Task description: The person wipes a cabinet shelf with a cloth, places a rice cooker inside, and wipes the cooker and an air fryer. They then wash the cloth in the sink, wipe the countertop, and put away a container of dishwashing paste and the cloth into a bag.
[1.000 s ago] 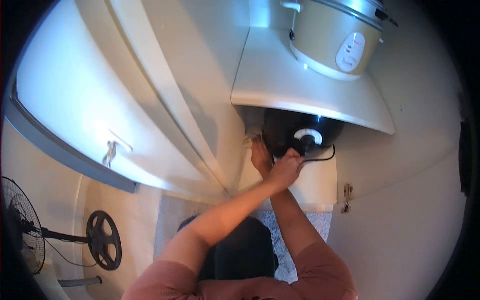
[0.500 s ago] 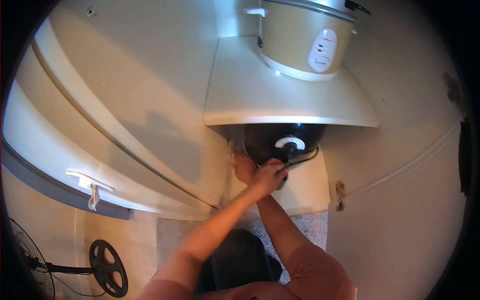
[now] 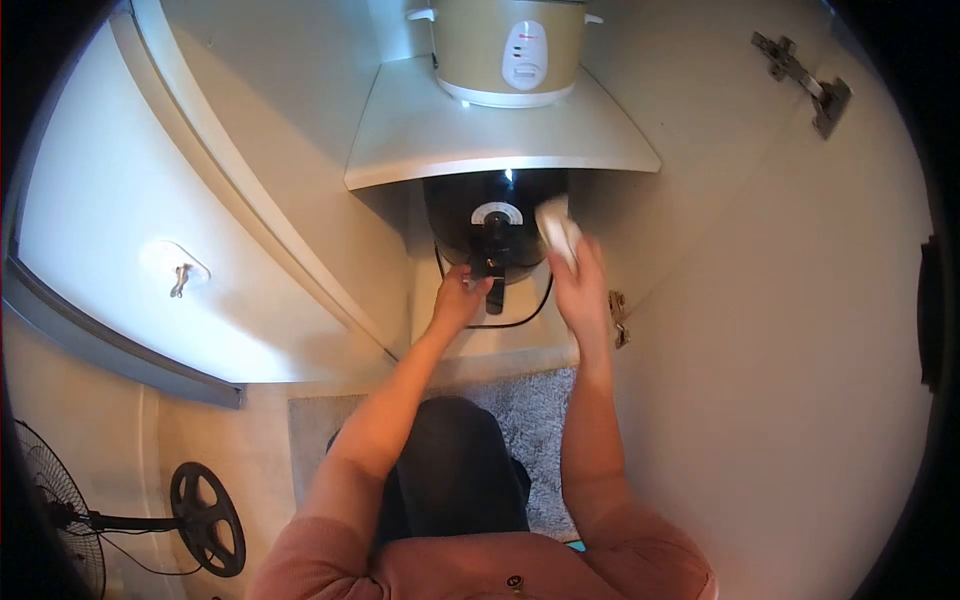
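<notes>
A black air fryer (image 3: 455, 215) with a dial on its front stands in the lower compartment, under a white shelf. My left hand (image 3: 459, 302) is at its front, with thumb and fingers closed at the left side of the handle (image 3: 496, 297). My right hand (image 3: 580, 283) grips a white cloth (image 3: 558, 228), blurred by motion, against or close to the right side of the air fryer. A black power cord (image 3: 520, 324) loops round the front on the cabinet floor.
On the shelf (image 3: 490, 140) above sits a gold and white rice cooker (image 3: 463, 60). Cabinet doors stand open left (image 3: 120, 210) and right (image 3: 740, 330), with metal hinges on the right. A grey rug (image 3: 548, 430) lies below; a fan (image 3: 60, 510) is at lower left.
My arms have uncrossed. My right hand has moved with the cloth from the left side of the air fryer to its right side. My left hand has shifted left. The camera view has shifted.
</notes>
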